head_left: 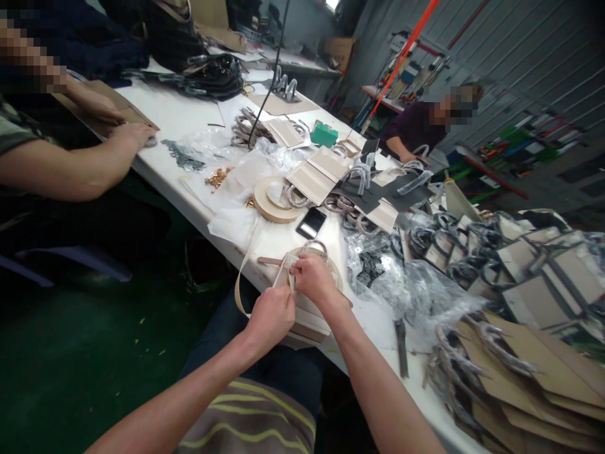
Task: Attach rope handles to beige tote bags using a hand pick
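Note:
A beige bag panel (309,323) with a wrapped handle (316,246) lies at the table's near edge, over my lap. My left hand (273,310) is closed, its fingers pinching the panel's edge from the left. Close beside it, my right hand (312,276) is also closed on that edge, fingertips almost touching the left ones. Whatever small part lies under the fingertips is hidden. A loose strip of beige tape (239,287) curves down to the left of the hands. Just beyond them lie a smartphone (312,222) and a tape roll (265,208).
Plastic bags (420,287) and piled bag pieces (534,271) cover the right side. Brown panels with wrapped handles (524,372) are stacked near right. Small gold fittings (218,178) lie left of the roll. One co-worker's hands (135,133) are at left; another person (416,129) sits across.

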Motion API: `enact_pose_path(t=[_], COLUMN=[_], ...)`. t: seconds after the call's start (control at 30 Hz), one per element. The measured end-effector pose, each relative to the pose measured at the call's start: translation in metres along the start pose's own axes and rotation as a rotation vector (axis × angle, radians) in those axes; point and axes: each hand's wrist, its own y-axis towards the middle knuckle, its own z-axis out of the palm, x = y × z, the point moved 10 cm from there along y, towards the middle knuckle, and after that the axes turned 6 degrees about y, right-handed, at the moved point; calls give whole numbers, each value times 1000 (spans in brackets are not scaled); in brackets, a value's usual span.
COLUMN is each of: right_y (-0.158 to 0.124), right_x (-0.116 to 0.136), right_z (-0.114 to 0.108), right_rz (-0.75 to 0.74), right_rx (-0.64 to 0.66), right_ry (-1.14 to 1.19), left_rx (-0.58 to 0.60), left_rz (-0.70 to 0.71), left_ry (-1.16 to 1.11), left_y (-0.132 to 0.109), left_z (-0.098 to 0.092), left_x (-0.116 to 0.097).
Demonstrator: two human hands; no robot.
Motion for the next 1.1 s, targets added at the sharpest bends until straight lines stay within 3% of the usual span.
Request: enact_pose_path(t=[0.27, 0.33, 0.43, 0.5, 0.63, 0.83, 1.03, 1.1], right_y=[0, 0, -1, -1, 3, 4, 1, 2], right_x=[8, 9, 10, 7, 1, -1, -2, -2], right_z=[-7, -8, -8, -8, -9, -5, -1, 0], right_rz=[54, 46, 12, -9, -35, -57, -17, 3], right_rx=[45, 39, 12, 9, 5, -9, -6, 6], right_ry=[-76, -85, -70, -46, 25, 15, -20, -30], left_rx=[1, 107, 376, 439, 367, 301, 47, 58], left_rz=[29, -113, -400, -460, -427, -295, 5, 12], left_ry=[-125, -261, -571, -726, -727, -560, -334, -350], left_y=[14, 16, 4, 1, 16, 35, 39, 31], left_z=[3, 15, 41, 43, 33, 42, 7, 1], left_x=[3, 18, 38, 38, 35, 30, 22, 12])
